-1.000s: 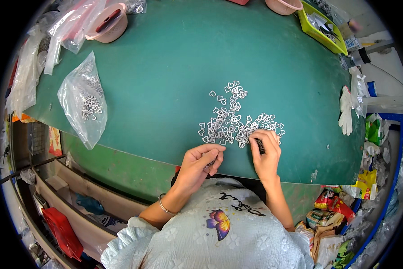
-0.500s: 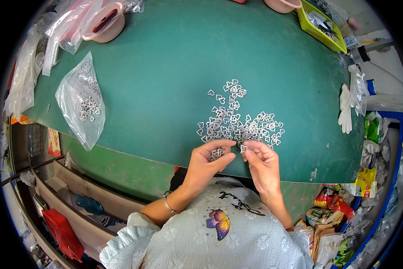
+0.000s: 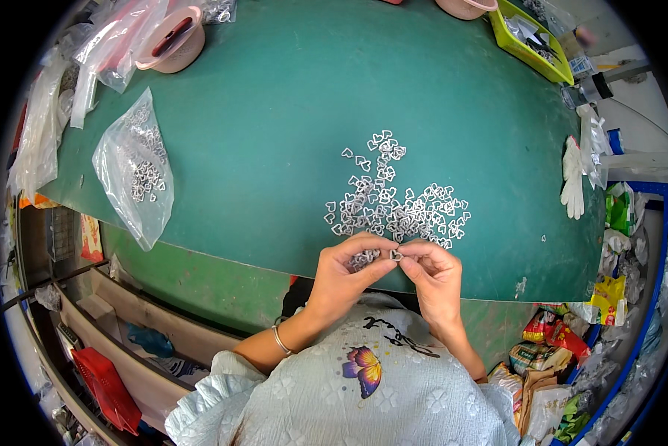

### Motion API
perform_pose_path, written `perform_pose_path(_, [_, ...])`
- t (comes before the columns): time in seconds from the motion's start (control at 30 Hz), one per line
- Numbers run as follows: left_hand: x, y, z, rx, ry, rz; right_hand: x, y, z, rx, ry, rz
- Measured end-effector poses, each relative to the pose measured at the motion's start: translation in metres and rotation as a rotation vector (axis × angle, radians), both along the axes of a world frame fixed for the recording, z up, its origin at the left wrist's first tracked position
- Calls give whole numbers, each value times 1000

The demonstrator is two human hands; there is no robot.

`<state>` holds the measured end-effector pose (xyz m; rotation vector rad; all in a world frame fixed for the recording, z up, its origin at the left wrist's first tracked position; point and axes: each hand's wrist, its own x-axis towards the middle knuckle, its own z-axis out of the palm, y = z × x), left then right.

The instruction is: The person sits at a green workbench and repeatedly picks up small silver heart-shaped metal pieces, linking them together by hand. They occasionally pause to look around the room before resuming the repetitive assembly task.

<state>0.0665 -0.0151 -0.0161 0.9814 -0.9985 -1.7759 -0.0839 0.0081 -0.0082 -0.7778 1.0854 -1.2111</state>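
Silver heart-shaped metal rings lie in a loose pile (image 3: 416, 212) on the green table, just beyond my fingers. Several more of these rings (image 3: 364, 259) are cupped in my left hand (image 3: 338, 275), whose fingers curl round them. Between the fingertips of both hands sits one single heart-shaped ring (image 3: 395, 255). My right hand (image 3: 437, 279) pinches it from the right, while the left thumb and forefinger touch its left side.
A clear plastic bag (image 3: 137, 167) with more heart rings lies at the left. A pink basket (image 3: 178, 56) holding a dark red object stands at the far left, a yellow-green tray (image 3: 527, 48) at the far right. A white glove (image 3: 572, 178) rests by the right edge.
My right hand has moved slightly left and down, away from the pile, bringing a single heart ring to the left hand's fingertips. The hands now meet.
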Motion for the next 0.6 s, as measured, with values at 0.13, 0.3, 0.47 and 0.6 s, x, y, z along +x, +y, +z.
perform_pose_path(0.13, [0, 0, 2, 41, 53, 6, 0, 0, -1, -54, 76, 16])
perform_pose_path(0.3, [-2, 1, 3, 84, 109, -5, 1, 2, -1, -83, 133, 3])
perform_pose_path(0.47, [3, 4, -9, 226, 167, -35, -2, 2, -2, -68, 214, 27])
perform_pose_path(0.6, [4, 4, -11, 317, 379, -26, -14, -10, -19, -125, 558, -121])
